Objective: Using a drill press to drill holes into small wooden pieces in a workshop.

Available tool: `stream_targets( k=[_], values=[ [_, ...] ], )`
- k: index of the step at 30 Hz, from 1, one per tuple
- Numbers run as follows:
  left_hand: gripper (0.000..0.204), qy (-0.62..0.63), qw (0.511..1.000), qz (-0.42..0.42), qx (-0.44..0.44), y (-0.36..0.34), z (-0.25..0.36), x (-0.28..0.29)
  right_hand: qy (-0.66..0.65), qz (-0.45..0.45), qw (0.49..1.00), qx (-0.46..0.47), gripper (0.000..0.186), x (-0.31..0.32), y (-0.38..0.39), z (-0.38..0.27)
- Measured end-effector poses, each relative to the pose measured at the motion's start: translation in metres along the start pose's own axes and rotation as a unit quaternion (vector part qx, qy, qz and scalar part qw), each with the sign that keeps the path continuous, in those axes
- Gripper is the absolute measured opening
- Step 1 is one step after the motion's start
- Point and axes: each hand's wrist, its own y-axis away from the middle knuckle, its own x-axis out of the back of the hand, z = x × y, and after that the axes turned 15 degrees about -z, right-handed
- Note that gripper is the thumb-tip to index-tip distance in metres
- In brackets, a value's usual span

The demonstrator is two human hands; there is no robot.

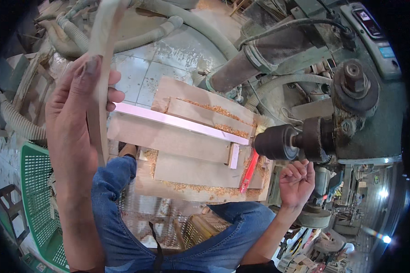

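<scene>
My left hand (75, 98) is raised at the left, wrapped round a long, pale wooden piece (105, 34) held nearly upright. My right hand (297, 184) is closed with curled fingers just below the dark round spindle head (278, 142) of a machine; anything between its fingertips is hidden. Between my hands lies a wooden work board (193, 173) with a pink-edged strip (182, 123) fixed across it. A small pink-faced block (233, 156) stands near the strip's right end. Beside that block lies a red handle (248, 176), its far end partly hidden by the spindle head.
Wood shavings (200, 186) line the board's edges. A green plastic basket (37, 200) stands at the left, and a yellow crate (205, 232) sits below between my legs. Grey hoses (164, 28) cross the tiled floor. The machine's green housing (373, 129) fills the right.
</scene>
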Motion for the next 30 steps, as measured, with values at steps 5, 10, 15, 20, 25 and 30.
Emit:
stream_targets(
  k=[5, 10, 15, 20, 25, 30],
  values=[
    [0.025, -0.194, 0.978, -0.055, -0.043, -0.005, -0.012, -0.018, -0.002, 0.008, 1.000, 0.001, 0.027, 0.004, 0.003, -0.001],
    [0.031, -0.450, 0.842, -0.275, -0.112, 0.001, -0.021, -0.021, -0.010, 0.010, 1.000, 0.007, 0.024, 0.003, 0.009, -0.001],
    [0.033, -0.532, 0.755, -0.345, -0.168, 0.007, -0.041, -0.040, -0.004, -0.001, 1.000, -0.005, 0.021, 0.008, 0.010, -0.003],
    [0.032, -0.554, 0.729, -0.355, -0.190, 0.010, -0.061, -0.069, -0.001, 0.013, 1.000, 0.003, 0.020, 0.016, 0.012, -0.008],
    [0.031, -0.554, 0.733, -0.351, -0.182, 0.011, -0.074, -0.079, -0.009, -0.002, 1.000, 0.007, 0.019, 0.024, 0.017, -0.016],
    [0.028, -0.567, 0.728, -0.336, -0.189, 0.010, -0.080, -0.084, -0.035, 0.004, 0.999, 0.023, 0.020, 0.025, 0.021, -0.020]
  ],
)
